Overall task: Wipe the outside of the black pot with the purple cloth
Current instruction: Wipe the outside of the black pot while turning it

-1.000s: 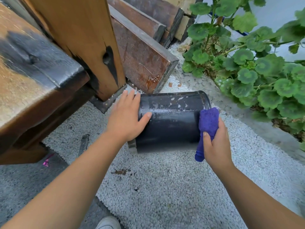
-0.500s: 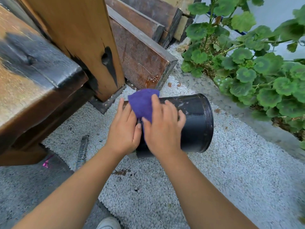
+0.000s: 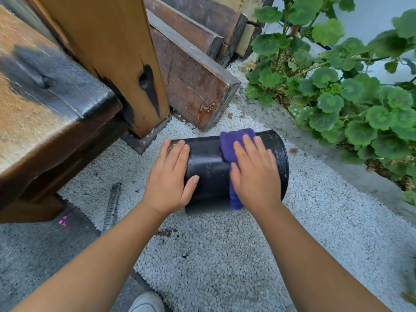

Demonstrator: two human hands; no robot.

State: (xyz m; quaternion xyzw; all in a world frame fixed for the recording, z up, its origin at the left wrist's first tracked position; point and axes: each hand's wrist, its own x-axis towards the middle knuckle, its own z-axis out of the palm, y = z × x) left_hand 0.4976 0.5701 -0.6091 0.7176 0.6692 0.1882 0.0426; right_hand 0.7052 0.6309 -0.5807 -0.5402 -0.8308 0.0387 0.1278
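Note:
The black pot (image 3: 208, 167) lies on its side on white gravel, its open rim pointing right. My left hand (image 3: 170, 176) grips the pot's base end, fingers over the top and thumb on the side wall. My right hand (image 3: 254, 174) lies flat on the purple cloth (image 3: 231, 143), pressing it against the pot's upper side near the rim. The cloth drapes over the curve; its lower end shows below my palm. Much of the cloth is hidden under that hand.
A wooden bench (image 3: 45, 104) and a thick wooden post (image 3: 112, 52) stand at left. Rusty planks (image 3: 191, 86) lean behind the pot. A leafy green plant (image 3: 337, 86) fills the right. A metal bar (image 3: 111, 206) lies on the ground; my shoe (image 3: 146, 304) is below.
My right hand slid the purple cloth along the pot: from the rim to the base end beside my left hand, then back right toward the rim. My left hand stayed put.

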